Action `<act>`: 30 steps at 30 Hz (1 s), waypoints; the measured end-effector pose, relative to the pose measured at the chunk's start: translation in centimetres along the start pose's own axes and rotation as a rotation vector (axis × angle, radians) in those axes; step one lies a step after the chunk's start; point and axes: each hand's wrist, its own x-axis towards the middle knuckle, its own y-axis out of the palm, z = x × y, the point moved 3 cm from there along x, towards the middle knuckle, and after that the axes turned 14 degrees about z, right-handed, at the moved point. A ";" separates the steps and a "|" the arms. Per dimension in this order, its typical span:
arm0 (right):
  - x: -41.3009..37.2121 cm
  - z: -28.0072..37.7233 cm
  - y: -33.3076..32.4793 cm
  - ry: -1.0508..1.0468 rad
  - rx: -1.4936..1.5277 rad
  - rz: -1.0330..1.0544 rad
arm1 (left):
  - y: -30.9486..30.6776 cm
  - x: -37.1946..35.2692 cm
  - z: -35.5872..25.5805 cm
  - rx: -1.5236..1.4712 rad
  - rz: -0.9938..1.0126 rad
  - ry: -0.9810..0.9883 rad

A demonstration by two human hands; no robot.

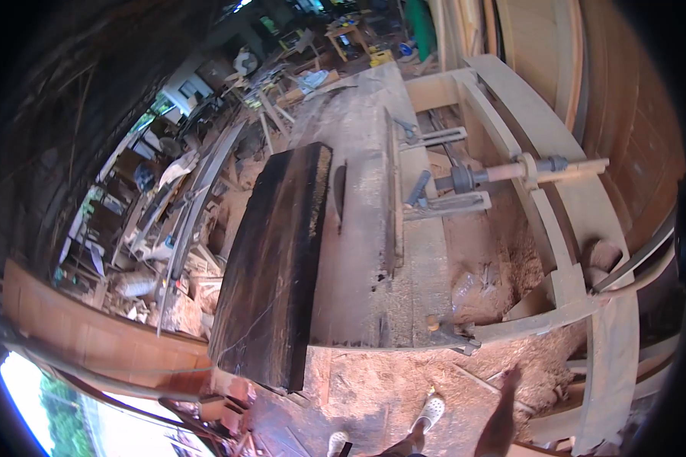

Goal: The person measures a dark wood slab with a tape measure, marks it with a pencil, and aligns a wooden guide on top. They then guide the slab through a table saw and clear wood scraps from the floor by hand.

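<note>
A dark plank lies flat along the tabletop, at nine o'clock of the saw blade and parallel to it, likely so the surface carries its weight; neither hand shows, so I cannot tell what the fingers are doing.

Sawdusty bench with dark plank

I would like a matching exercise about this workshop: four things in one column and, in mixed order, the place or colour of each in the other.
1 plank
2 blade
3 shoe
4 sawdust

a white, on the floor
b dark, along the left edge of the bench
c reddish, heaped right of the bench
d standing up from the bench, beside the plank

Pairs: 1-b; 2-d; 3-a; 4-c
</note>
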 end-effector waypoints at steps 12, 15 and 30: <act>-44.3 -0.8 27.7 -0.260 -0.591 0.847 | -25.9 2.0 22.7 -0.467 -0.303 0.279; -49.1 4.4 33.6 -0.289 -0.610 0.886 | -35.3 10.0 30.0 -0.748 -0.007 0.471; -54.7 7.4 39.7 -0.088 -0.825 0.836 | -32.1 7.2 12.2 -0.980 -0.014 0.639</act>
